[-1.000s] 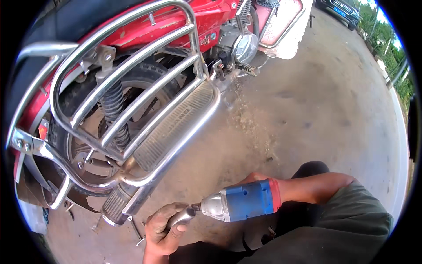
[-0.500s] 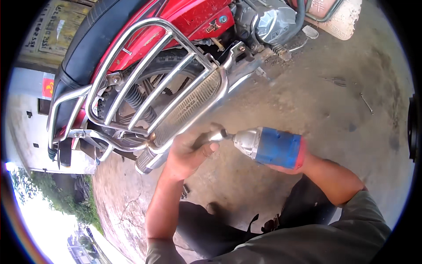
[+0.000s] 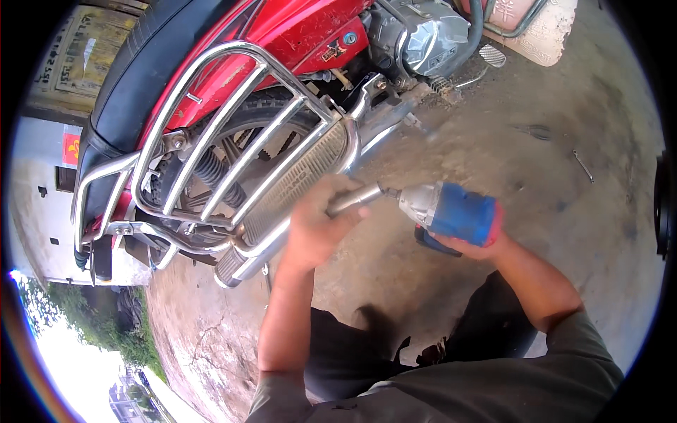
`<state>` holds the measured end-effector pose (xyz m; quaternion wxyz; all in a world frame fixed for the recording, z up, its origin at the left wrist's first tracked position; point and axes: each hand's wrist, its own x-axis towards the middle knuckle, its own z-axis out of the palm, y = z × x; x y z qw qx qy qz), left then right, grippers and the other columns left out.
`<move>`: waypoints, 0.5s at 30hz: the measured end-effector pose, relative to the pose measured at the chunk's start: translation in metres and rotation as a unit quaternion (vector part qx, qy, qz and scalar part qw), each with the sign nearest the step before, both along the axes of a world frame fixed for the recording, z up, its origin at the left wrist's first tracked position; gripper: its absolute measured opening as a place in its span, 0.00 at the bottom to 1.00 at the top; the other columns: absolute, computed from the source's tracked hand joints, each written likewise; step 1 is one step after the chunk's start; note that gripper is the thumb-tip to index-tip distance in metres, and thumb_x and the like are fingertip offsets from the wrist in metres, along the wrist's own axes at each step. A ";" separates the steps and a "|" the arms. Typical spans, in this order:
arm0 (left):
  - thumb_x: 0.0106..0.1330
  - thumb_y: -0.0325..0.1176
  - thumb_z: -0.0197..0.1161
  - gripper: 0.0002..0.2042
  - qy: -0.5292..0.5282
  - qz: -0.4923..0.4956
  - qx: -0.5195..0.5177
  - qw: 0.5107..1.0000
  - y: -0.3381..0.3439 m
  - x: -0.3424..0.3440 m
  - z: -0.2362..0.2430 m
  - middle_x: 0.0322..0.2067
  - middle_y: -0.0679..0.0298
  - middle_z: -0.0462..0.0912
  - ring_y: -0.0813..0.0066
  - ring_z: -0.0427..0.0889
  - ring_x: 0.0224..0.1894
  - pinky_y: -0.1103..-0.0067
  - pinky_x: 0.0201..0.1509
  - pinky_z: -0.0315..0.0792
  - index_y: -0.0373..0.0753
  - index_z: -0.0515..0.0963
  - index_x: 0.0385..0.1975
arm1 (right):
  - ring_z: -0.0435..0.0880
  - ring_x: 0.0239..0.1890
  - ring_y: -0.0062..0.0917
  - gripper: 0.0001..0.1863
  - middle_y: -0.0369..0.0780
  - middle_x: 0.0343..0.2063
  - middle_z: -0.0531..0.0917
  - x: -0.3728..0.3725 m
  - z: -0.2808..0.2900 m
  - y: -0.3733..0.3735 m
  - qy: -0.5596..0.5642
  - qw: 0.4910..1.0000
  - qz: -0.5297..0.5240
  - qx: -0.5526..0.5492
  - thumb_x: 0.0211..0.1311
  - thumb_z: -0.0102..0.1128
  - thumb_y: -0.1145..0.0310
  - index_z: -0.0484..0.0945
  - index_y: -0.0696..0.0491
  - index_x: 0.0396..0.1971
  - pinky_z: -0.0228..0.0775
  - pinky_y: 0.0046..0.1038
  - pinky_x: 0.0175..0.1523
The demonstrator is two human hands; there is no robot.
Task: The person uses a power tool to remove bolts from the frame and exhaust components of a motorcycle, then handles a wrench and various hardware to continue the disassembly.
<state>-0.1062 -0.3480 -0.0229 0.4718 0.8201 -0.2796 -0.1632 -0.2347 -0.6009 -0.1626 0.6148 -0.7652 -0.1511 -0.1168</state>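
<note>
A long silver socket [image 3: 356, 199] lies in my left hand [image 3: 315, 224], whose fingers close round its lower left part. My right hand [image 3: 479, 243] grips a cordless impact wrench [image 3: 462, 213], blue with a red rear and a silver nose. The wrench's drive tip [image 3: 391, 192] points left at the socket's end; whether they touch I cannot tell. Most of my right fingers are hidden behind the wrench body. Just beyond my left hand is the chrome side guard [image 3: 271, 134] of a red motorcycle [image 3: 282, 42].
The guard's ridged footboard [image 3: 296, 180] runs close to my left hand. On the concrete floor [image 3: 536, 282] to the right lie a spanner [image 3: 582, 166] and a blurred tool that looks like pliers [image 3: 534, 132]. The engine [image 3: 437, 42] and a foot pedal [image 3: 492, 55] stand at the far side.
Both hands have shifted to the right and slightly up, with the socket and wrench in them. The wrench's dark base has come into sight below its body.
</note>
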 end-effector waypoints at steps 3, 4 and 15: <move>0.62 0.29 0.76 0.18 -0.056 -0.062 -0.050 0.995 0.003 0.015 -0.018 0.48 0.59 0.83 0.75 0.81 0.48 0.78 0.50 0.76 0.32 0.80 0.50 | 0.83 0.56 0.38 0.25 0.42 0.53 0.84 0.003 -0.004 -0.003 -0.026 0.999 -0.009 -0.040 0.59 0.73 0.69 0.79 0.51 0.57 0.74 0.38 0.61; 0.62 0.30 0.76 0.18 -0.087 -0.086 -0.061 0.991 0.002 0.018 -0.022 0.48 0.58 0.83 0.74 0.81 0.48 0.77 0.50 0.76 0.31 0.80 0.50 | 0.83 0.56 0.38 0.24 0.42 0.53 0.84 0.004 -0.006 -0.005 -0.046 0.997 -0.011 -0.059 0.59 0.74 0.69 0.80 0.51 0.56 0.74 0.38 0.61; 0.68 0.36 0.71 0.14 -0.111 -0.172 -0.174 0.963 -0.027 0.026 -0.021 0.38 0.61 0.77 0.74 0.77 0.40 0.78 0.44 0.71 0.37 0.73 0.42 | 0.86 0.40 0.33 0.24 0.42 0.44 0.87 -0.003 0.029 0.005 -0.051 0.998 -0.043 0.023 0.57 0.72 0.76 0.80 0.54 0.55 0.78 0.33 0.47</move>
